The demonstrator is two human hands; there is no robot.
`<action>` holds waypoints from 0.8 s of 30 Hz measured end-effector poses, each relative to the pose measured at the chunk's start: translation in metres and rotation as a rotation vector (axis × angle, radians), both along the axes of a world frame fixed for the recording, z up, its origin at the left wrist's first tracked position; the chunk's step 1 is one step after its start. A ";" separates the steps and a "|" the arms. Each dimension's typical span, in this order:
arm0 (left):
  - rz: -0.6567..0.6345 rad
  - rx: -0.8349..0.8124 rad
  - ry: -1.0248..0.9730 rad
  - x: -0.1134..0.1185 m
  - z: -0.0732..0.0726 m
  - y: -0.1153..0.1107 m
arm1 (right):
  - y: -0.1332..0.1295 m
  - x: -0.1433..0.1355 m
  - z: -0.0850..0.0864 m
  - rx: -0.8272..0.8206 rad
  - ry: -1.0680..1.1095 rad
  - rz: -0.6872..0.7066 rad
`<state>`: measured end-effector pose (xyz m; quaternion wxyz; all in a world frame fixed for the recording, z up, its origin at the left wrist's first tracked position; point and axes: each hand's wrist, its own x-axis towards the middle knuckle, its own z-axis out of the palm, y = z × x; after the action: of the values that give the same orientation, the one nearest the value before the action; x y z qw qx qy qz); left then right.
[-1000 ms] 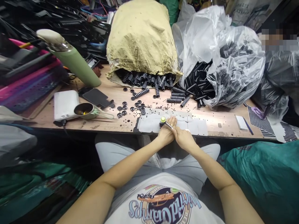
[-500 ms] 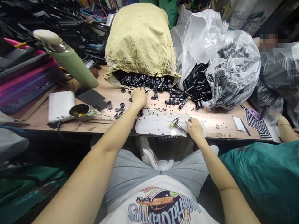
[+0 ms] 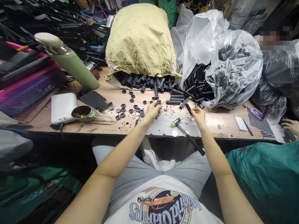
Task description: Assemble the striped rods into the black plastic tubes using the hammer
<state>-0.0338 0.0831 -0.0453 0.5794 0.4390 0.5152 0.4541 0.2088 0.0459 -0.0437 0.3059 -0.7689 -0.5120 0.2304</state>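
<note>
My right hand (image 3: 198,116) is closed on a short black tube (image 3: 188,108), pinching its lower end above the bench. To its left, my left hand (image 3: 153,111) has its fingers drawn together; a small dark thing shows at the fingertips, too small to name. Between the hands and nearer to me lies a hammer (image 3: 187,133) with a yellow-green face, its black handle sticking out past the bench edge. Under it is a pale sheet (image 3: 163,126) with a white disc (image 3: 174,133). Several black round caps (image 3: 123,110) lie left of my left hand.
A yellow sack (image 3: 140,40) spills black studded rollers (image 3: 175,99). Beside it, a clear plastic bag (image 3: 235,68) holds black tubes. At left stand a green bottle (image 3: 74,68), a white box (image 3: 63,107) and a metal cup (image 3: 81,113). A co-worker's hand (image 3: 291,126) is at far right.
My left hand has come right and toward me from near the sack's mouth. My right hand has moved up off the hammer's handle and now holds a black tube.
</note>
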 end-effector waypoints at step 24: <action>-0.247 -0.109 -0.404 0.023 0.023 -0.062 | -0.062 -0.067 0.019 0.417 0.036 0.758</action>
<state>-0.0107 0.0211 -0.0223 0.7448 0.3669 0.3548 0.4298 0.1417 -0.0157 -0.0244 0.3572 -0.4441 -0.7884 0.2316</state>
